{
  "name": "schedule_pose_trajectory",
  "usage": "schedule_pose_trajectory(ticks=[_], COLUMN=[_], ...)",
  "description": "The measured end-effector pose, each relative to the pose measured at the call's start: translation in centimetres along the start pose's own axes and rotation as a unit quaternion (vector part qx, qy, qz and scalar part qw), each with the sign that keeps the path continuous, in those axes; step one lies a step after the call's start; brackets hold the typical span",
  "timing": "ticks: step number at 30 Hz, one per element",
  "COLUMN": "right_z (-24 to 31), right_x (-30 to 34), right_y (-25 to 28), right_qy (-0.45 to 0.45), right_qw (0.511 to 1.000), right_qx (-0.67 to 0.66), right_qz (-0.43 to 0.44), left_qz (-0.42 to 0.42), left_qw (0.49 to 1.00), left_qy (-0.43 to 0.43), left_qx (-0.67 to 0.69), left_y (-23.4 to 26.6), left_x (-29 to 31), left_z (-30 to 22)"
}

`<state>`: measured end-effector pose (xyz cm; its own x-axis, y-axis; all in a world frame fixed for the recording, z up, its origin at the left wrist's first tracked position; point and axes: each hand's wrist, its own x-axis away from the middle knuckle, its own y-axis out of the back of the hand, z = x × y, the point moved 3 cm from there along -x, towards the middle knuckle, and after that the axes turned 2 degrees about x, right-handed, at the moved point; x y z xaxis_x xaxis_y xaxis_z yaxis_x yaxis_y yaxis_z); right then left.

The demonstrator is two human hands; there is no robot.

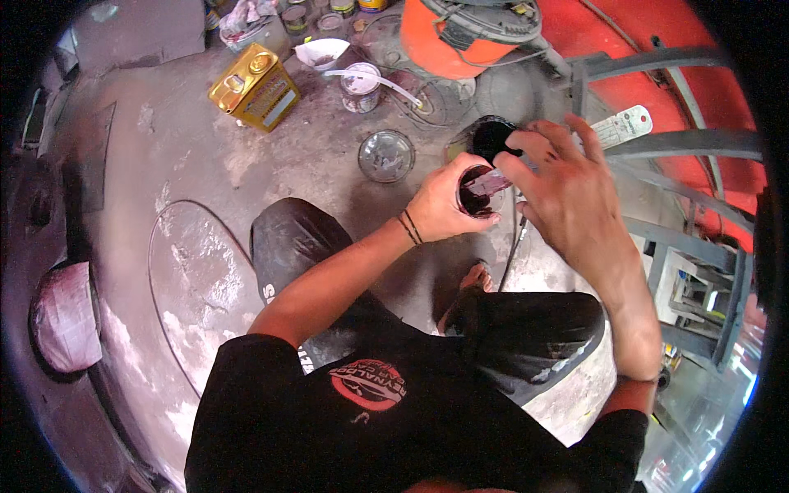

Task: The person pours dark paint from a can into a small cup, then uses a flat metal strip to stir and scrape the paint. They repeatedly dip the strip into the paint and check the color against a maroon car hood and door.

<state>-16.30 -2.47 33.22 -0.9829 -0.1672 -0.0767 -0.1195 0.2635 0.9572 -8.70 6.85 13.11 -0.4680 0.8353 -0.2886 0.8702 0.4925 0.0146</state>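
My left hand (436, 201) is wrapped round a small cup (465, 205) with dark red liquid inside, tilted toward me. Above it, my right hand (567, 185) grips a flat white mixing stick (629, 125) with a hole at its far end. The stick's other end, smeared dark red, reaches into the cup's mouth. Just beyond the cup stands an open can (491, 135) with very dark contents, partly covered by my right fingers. A round metal lid (386, 156) lies on the floor to the left of the cup.
A gold rectangular can (256, 89), a stained white tub (360, 90) with a pale strip across it, and a white paper cone (322, 53) stand ahead. Behind them is an orange bucket (448, 45). A grey metal frame (686, 146) is at right; a cable loop (150, 263) lies left.
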Motion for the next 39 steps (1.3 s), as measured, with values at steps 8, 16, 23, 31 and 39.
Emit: schedule_pose_trajectory(ticks=[8, 16, 23, 31, 39], right_z=[-1.7, -1.3, -1.3, -2.4, -3.3], right_x=[1.6, 2.8, 1.2, -0.6, -0.4], right_y=[-0.9, 2.7, 2.3, 5.5, 7.7], right_qy=[-0.006, -0.154, -0.067, 0.005, -0.051], right_qw=[0.980, 0.957, 0.982, 0.984, 0.974], right_qx=[-0.032, -0.157, -0.023, -0.065, -0.067], right_qz=[0.194, 0.191, 0.177, 0.168, 0.209], left_qz=[0.053, -0.020, 0.193, 0.351, 0.350], left_qw=[0.998, 0.999, 0.935, 0.855, 0.862], left_qy=[0.003, -0.025, 0.098, 0.112, 0.055], left_qx=[0.025, 0.018, 0.281, 0.365, 0.361], left_y=[0.7, 3.3, 2.8, 2.8, 2.8], left_x=[0.2, -0.6, -1.9, -1.8, -2.4], left_z=[-0.7, 0.1, 0.8, -2.6, -3.1])
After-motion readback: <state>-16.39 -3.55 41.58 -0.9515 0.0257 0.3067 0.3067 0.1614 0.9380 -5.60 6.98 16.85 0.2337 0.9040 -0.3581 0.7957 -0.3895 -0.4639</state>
